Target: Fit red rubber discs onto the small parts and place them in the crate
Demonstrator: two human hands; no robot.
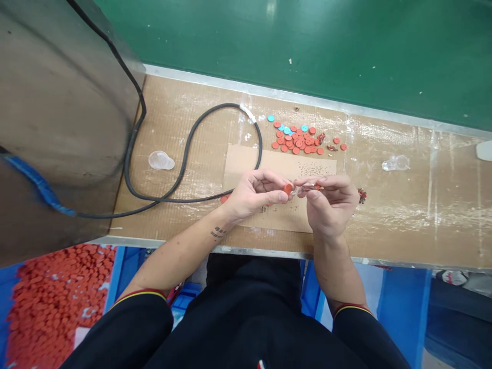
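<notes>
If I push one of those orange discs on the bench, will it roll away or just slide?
The orange discs lie flat in a loose scatter, so a push would probably slide one rather than roll it, unless it tips onto its edge. They look thin, so each is likely light and easily flicked out of place.

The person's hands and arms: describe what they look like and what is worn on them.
The left hand and right hand wear no gloves. Black sleeves end in cuffs striped red and yellow, leaving the forearms bare. The left forearm bears a small dark tattoo near the wrist.
</notes>
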